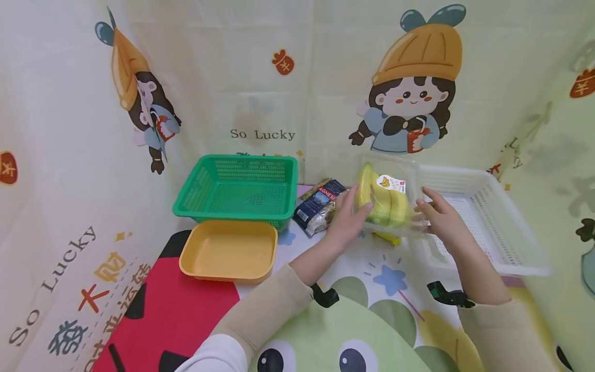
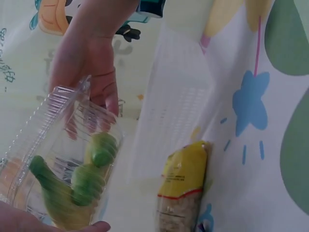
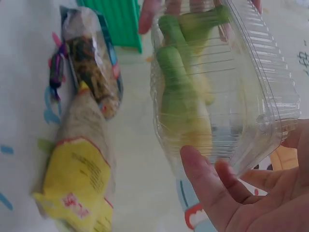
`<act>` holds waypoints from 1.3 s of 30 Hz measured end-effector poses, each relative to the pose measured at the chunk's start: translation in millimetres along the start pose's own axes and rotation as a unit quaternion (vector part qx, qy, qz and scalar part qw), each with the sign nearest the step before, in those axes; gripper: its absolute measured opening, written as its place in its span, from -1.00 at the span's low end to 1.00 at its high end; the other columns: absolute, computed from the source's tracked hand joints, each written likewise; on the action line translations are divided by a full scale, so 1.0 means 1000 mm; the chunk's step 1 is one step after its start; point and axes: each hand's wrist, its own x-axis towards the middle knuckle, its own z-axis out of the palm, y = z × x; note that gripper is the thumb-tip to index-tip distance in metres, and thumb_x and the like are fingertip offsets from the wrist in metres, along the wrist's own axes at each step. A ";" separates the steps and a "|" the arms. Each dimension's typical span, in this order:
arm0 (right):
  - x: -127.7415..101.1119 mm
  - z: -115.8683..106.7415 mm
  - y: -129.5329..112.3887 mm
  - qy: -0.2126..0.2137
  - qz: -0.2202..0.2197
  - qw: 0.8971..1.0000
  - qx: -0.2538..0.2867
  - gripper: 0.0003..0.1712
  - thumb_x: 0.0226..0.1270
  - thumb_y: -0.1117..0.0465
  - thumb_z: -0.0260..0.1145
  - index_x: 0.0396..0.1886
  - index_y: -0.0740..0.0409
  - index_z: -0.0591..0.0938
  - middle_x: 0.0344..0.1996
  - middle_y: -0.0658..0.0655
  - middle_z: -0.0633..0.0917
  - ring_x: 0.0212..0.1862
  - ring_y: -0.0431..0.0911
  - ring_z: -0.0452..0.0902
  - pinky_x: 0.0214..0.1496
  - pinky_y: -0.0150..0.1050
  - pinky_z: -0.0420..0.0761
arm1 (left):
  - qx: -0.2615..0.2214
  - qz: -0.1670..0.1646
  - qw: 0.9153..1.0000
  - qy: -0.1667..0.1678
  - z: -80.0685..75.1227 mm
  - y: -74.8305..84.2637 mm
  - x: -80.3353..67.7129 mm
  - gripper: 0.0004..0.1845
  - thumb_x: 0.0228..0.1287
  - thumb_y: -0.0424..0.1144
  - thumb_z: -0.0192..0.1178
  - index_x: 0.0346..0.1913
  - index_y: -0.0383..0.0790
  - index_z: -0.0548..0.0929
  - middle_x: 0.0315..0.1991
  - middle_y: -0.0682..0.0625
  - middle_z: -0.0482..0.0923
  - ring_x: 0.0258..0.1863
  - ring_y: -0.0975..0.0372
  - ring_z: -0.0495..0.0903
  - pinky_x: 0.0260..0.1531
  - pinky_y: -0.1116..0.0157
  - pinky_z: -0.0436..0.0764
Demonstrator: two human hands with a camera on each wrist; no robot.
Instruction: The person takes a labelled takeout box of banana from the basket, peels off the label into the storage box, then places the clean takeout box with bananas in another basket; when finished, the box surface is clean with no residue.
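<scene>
Both hands hold a clear plastic clamshell box [image 1: 409, 170] in front of the chest, raised above the table. Inside it lie yellow bananas [image 1: 382, 201] with green ends, under a white label. My left hand [image 1: 346, 219] grips the box's left side. On the other side my right hand [image 1: 448, 225] holds it, its thumb in front and fingers behind in the right wrist view. Below the box lies a yellow-ended bag [image 3: 77, 174], mostly hidden in the head view. Near the left hand is a dark-blue-labelled AGNESI bag [image 1: 318, 206].
At the back left stands a green plastic basket [image 1: 234, 213], with an orange-yellow tray [image 1: 228, 271] in front of it. A white basket [image 1: 509, 222] stands at the right. A small purple-wrapped item [image 3: 57, 72] lies beside the bags. Printed cloth hangs behind.
</scene>
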 end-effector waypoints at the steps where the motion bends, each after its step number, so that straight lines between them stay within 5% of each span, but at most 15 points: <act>1: -0.001 0.005 -0.001 0.005 -0.005 1.000 0.002 -0.12 0.50 -0.33 -0.14 0.63 -0.13 -0.17 0.29 0.41 0.38 0.12 0.07 0.51 0.08 -0.01 0.65 | 0.000 0.002 1.000 0.006 -0.004 -0.002 -0.001 -0.25 0.36 0.20 0.07 0.55 0.32 0.07 0.54 0.06 0.00 0.46 -0.04 0.22 0.36 -0.19 0.29; 6: -0.007 0.030 -0.007 0.025 -0.034 0.999 0.003 -0.17 0.53 -0.27 -0.12 0.62 -0.13 -0.11 0.24 0.41 0.41 0.13 0.15 0.49 -0.13 -0.30 0.62 | -0.010 0.002 1.000 0.027 -0.023 -0.015 -0.006 -0.32 0.37 0.15 0.10 0.51 0.39 0.14 0.52 0.09 0.06 0.46 0.04 0.22 0.34 -0.15 0.32; 11: -0.010 0.051 -0.010 0.014 -0.052 0.998 0.016 -0.16 0.52 -0.27 -0.08 0.62 -0.16 -0.12 0.23 0.41 0.39 0.17 0.20 0.45 -0.11 -0.29 0.65 | -0.040 -0.009 0.999 0.033 -0.044 -0.030 -0.011 -0.41 0.41 0.01 0.06 0.44 0.48 0.23 0.49 0.15 0.11 0.47 0.13 0.16 0.37 -0.11 0.29; 18: 0.002 0.058 -0.007 -0.010 -0.075 0.997 0.035 -0.17 0.52 -0.22 -0.02 0.62 -0.18 -0.10 0.33 0.40 0.33 0.17 0.21 0.48 -0.01 -0.18 0.72 | -0.104 -0.046 0.993 0.024 -0.073 -0.046 -0.011 -0.48 0.42 -0.07 0.00 0.37 0.51 0.33 0.50 0.15 0.10 -0.09 0.08 0.41 -0.21 0.17 0.60; 23: 0.019 0.046 -0.004 0.003 -0.080 0.997 0.023 -0.14 0.51 -0.26 -0.05 0.62 -0.23 -0.18 0.49 0.34 0.18 0.30 0.26 0.40 0.12 -0.10 0.67 | -0.119 -0.089 0.989 -0.012 -0.099 -0.051 -0.010 -0.53 0.43 -0.06 -0.01 0.34 0.45 0.41 0.53 0.20 0.08 0.24 0.08 0.40 -0.13 0.15 0.64; 26: 0.029 0.040 -0.003 -0.007 -0.069 0.997 0.023 -0.14 0.50 -0.30 -0.08 0.61 -0.29 -0.22 0.55 0.29 0.08 0.39 0.28 0.30 0.23 0.06 0.58 | -0.123 -0.096 0.987 -0.032 -0.110 -0.054 -0.009 -0.50 0.42 -0.11 -0.01 0.37 0.35 0.42 0.51 0.18 0.13 0.27 0.04 0.42 -0.04 0.11 0.67; 33: 0.045 0.040 -0.007 -0.104 -0.080 0.990 0.056 -0.21 0.50 -0.33 -0.12 0.60 -0.36 -0.11 0.60 0.19 -0.05 0.52 0.34 0.03 0.31 0.35 0.35 | -0.133 -0.092 0.982 -0.095 -0.128 -0.065 -0.007 -0.46 0.41 -0.20 -0.04 0.43 0.14 0.40 0.48 0.05 0.22 0.26 0.05 0.42 0.23 -0.03 0.52; 39: 0.051 0.043 -0.009 -0.186 -0.092 0.973 0.105 -0.31 0.56 -0.23 -0.12 0.59 -0.31 0.01 0.59 0.17 -0.02 0.46 0.35 0.16 0.29 0.28 0.45 | -0.109 -0.078 0.980 -0.149 -0.138 -0.070 -0.009 -0.46 0.42 -0.14 -0.07 0.44 0.15 0.38 0.49 0.05 0.22 0.35 0.02 0.36 0.29 -0.12 0.44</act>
